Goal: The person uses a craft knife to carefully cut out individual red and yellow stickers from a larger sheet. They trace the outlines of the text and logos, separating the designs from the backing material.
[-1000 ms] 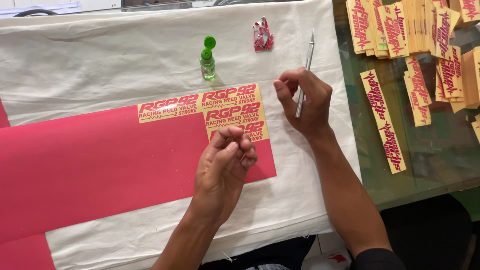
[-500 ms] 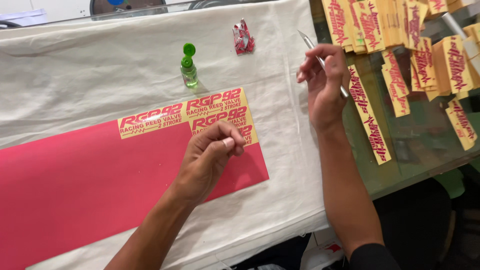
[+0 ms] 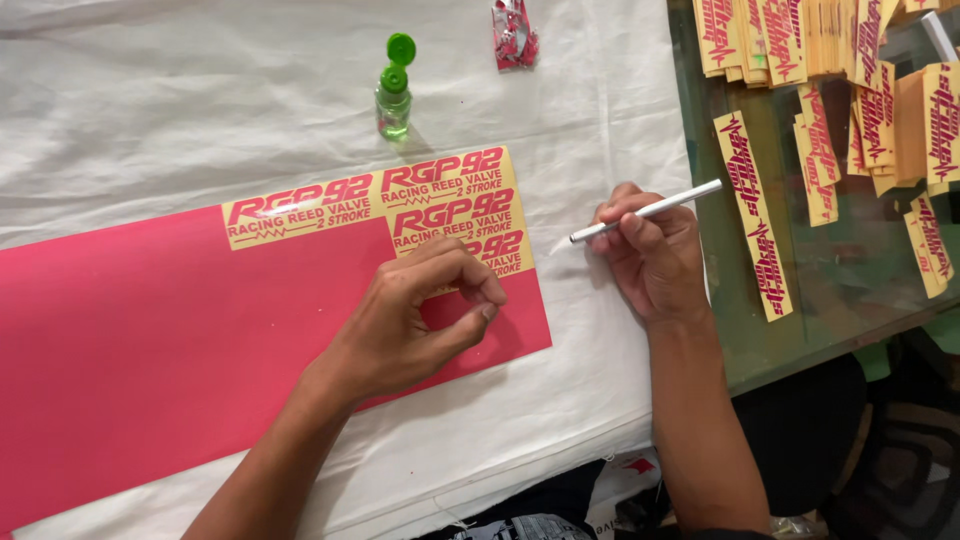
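Curled loosely, our left hand (image 3: 410, 320) rested on the pink sheet (image 3: 150, 340), its fingers bent toward the thumb with a small gap between them and nothing clamped that we could see; the fingertips sat just at the lower edge of the yellow sticker block (image 3: 420, 205). That block, printed in red, lay along the sheet's upper right corner, and the sheet itself lay flat on the white cloth (image 3: 200, 110) covering the table. Above the stickers stood a small clear bottle (image 3: 393, 95) with a green flip cap, open, upright on the cloth, and a little farther right lay a small red and silver packet (image 3: 514, 32). Our right hand (image 3: 655, 255) was closed around a thin white craft knife (image 3: 650, 210), holding it nearly level, its tip pointing left toward the stickers but apart from them, over bare cloth. Right of that hand, on the dark glass tabletop (image 3: 850, 290), loose yellow sticker strips (image 3: 755, 215) lay scattered, with more of them piled together near the top edge.
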